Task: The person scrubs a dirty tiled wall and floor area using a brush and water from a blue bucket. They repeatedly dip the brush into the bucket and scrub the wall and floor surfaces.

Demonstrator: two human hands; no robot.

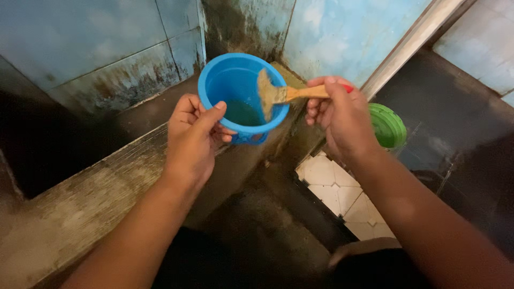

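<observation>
Both forearms rise from the frame's bottom. Left hand [194, 134] clamps blue cup [242, 96] at upper centre; right hand [340, 115] grips brush [278, 94], handle lying rightward, bristles over the rim.

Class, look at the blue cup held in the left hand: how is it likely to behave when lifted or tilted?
The blue plastic cup looks light and fairly stiff, since the left hand holds it with thumb and fingers alone. The dark liquid low inside would probably spill if it tipped far. The paintbrush resting on the rim could nudge it.
</observation>
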